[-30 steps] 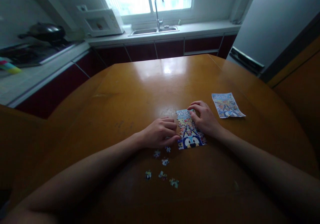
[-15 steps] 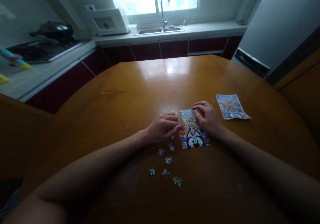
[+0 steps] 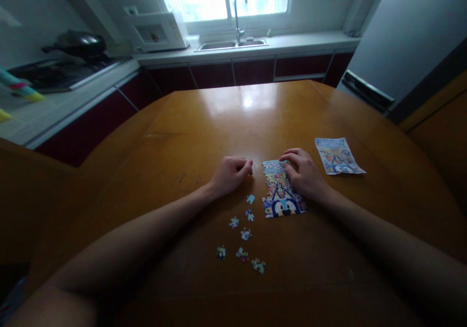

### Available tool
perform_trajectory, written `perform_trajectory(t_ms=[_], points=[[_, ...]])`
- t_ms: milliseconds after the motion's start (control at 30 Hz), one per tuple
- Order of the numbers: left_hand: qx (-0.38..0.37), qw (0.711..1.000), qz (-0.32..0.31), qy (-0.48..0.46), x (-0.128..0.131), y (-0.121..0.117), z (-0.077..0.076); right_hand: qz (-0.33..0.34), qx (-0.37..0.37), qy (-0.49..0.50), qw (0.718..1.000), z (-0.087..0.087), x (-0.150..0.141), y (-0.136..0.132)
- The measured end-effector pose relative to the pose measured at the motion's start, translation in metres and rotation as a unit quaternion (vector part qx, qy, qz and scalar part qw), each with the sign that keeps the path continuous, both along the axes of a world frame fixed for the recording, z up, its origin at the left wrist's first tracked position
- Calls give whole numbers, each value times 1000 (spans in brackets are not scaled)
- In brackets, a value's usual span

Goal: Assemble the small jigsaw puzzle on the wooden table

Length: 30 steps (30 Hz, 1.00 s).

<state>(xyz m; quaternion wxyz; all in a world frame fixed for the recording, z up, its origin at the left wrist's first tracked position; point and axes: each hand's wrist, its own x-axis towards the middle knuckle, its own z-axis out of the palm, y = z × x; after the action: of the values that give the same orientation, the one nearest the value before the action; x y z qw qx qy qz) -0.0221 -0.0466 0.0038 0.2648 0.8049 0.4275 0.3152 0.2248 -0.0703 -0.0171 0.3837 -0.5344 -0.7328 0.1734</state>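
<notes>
A partly assembled jigsaw puzzle (image 3: 279, 190) lies flat on the wooden table, with a blue cartoon dog's face at its near end. My right hand (image 3: 301, 171) rests over its right side, fingers curved and thumb against the top right part, holding it and covering some of that edge. Just left of the puzzle and apart from it, my left hand (image 3: 233, 173) is closed, thumb pressed to the curled fingers; whatever may be in them is hidden. Below that hand lie several loose jigsaw pieces, among them a light blue piece (image 3: 250, 199) and a multicoloured piece (image 3: 245, 234).
A creased picture sheet (image 3: 339, 155) with the same design lies right of my right hand. Across the wooden table (image 3: 204, 118) are a counter with a sink (image 3: 217, 45), a microwave (image 3: 156, 32) and a wok (image 3: 82, 44) on the stove. A fridge (image 3: 397, 40) stands at right.
My left hand has drawn back from the puzzle's left edge, up and to the left, and its fingers have closed. The light blue piece beneath it is now uncovered. My right hand stays put.
</notes>
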Motion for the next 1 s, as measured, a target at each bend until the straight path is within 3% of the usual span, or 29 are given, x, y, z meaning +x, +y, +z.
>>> perform_trajectory(t_ms=[1000], points=[[1, 995, -78, 66, -1, 2, 0, -4, 2, -12, 1000, 0, 0, 0]])
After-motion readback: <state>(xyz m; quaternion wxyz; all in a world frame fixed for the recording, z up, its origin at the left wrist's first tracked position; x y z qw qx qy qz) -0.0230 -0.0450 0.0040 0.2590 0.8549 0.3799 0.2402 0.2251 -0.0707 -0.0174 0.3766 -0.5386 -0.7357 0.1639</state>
